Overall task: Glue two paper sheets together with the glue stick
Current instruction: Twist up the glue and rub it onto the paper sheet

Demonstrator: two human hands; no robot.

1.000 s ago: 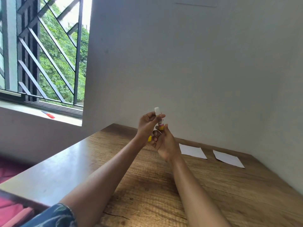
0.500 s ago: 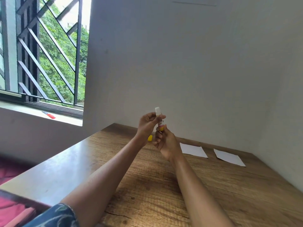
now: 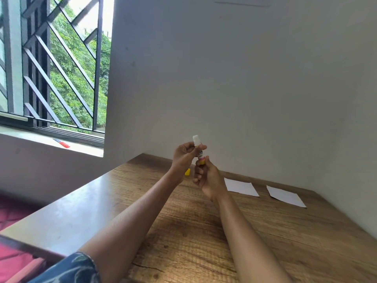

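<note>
Both hands gripped the glue stick [image 3: 199, 151] upright above the table [image 3: 265, 231]: the left hand [image 3: 183, 155] pinched its upper part, the right hand [image 3: 206, 176] its yellow base. Two paper sheets [image 3: 240, 187] lay apart beyond, near the wall; a yellow cap [image 3: 187, 172] lay behind the left wrist.

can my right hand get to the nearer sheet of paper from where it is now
Probably yes. The right hand is beside the nearer paper sheet with bare table between, but it is holding the glue stick with the left hand.

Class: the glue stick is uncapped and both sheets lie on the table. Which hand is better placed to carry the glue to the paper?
Right, probably. The right hand grips the glue stick at its base and is nearer both sheets; the left hand is farther away.
</note>
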